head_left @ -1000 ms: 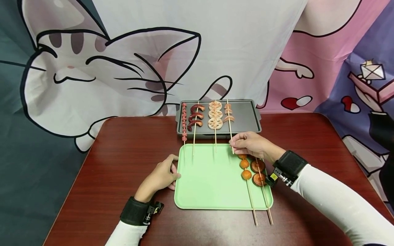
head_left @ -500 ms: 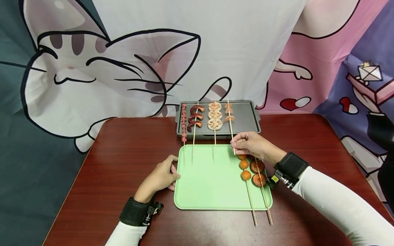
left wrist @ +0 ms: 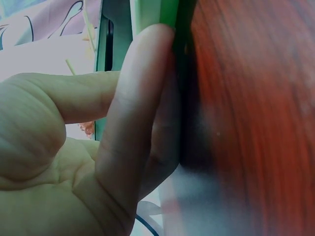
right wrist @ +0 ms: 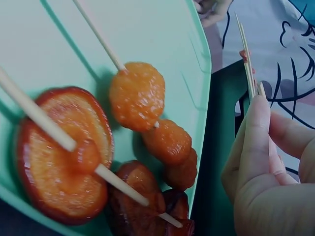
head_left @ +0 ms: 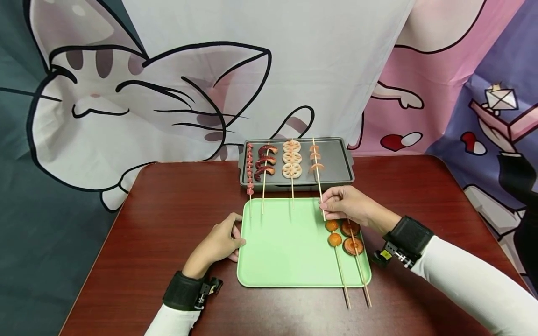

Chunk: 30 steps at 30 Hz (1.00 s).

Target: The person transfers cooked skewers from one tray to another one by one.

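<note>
In the head view, a shrimp skewer point(head_left: 317, 177) lying across the grey pan point(head_left: 336, 161) is pinched by the right hand point(head_left: 349, 205), while the green tray point(head_left: 286, 247) is touched at its edge by the relaxed left hand point(head_left: 216, 242). In the left wrist view, straight fingers point(left wrist: 133, 123) are pressed against the tray rim. In the right wrist view, the stick point(right wrist: 247, 59) is clamped between fingertips beside a meatball skewer point(right wrist: 138, 96).

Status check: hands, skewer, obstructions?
Right hand pinching skewer on grill pan. Left hand steadying green tray. Nothing blocking.
</note>
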Each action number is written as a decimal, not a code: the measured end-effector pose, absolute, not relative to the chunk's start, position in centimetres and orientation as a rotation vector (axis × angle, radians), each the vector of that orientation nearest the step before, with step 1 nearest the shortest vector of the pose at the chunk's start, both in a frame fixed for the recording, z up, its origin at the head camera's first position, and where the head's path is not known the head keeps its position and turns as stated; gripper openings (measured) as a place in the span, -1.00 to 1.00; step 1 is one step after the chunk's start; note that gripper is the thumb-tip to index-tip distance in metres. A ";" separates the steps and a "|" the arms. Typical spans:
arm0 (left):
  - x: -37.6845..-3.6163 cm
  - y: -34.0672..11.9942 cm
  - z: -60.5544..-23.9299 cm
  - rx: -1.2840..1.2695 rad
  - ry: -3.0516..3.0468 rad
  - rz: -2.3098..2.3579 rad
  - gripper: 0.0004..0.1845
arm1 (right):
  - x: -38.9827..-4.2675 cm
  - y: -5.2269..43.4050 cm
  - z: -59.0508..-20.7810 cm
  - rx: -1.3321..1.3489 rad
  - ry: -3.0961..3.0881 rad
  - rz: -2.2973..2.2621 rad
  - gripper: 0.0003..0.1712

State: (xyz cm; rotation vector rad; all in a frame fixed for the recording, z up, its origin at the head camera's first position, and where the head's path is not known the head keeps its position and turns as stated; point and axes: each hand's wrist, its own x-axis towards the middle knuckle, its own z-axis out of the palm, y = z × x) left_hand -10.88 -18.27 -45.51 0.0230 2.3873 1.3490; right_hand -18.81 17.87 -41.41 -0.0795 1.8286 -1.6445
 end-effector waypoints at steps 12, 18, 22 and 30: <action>-10.9 -18.3 -45.5 0.016 2.381 1.358 -0.40 | -16.2 17.8 -41.4 -0.154 1.879 -1.584 -0.78; -10.9 -18.4 -45.7 0.016 2.374 1.369 -0.40 | -14.6 17.9 -41.2 -0.200 1.872 -1.567 -0.79; -10.9 -18.4 -45.7 0.017 2.374 1.371 -0.40 | -13.8 18.2 -41.2 -0.247 1.871 -1.562 -0.80; -11.0 -18.4 -45.8 0.016 2.373 1.362 -0.40 | -12.5 18.8 -41.4 -0.296 1.878 -1.565 -0.82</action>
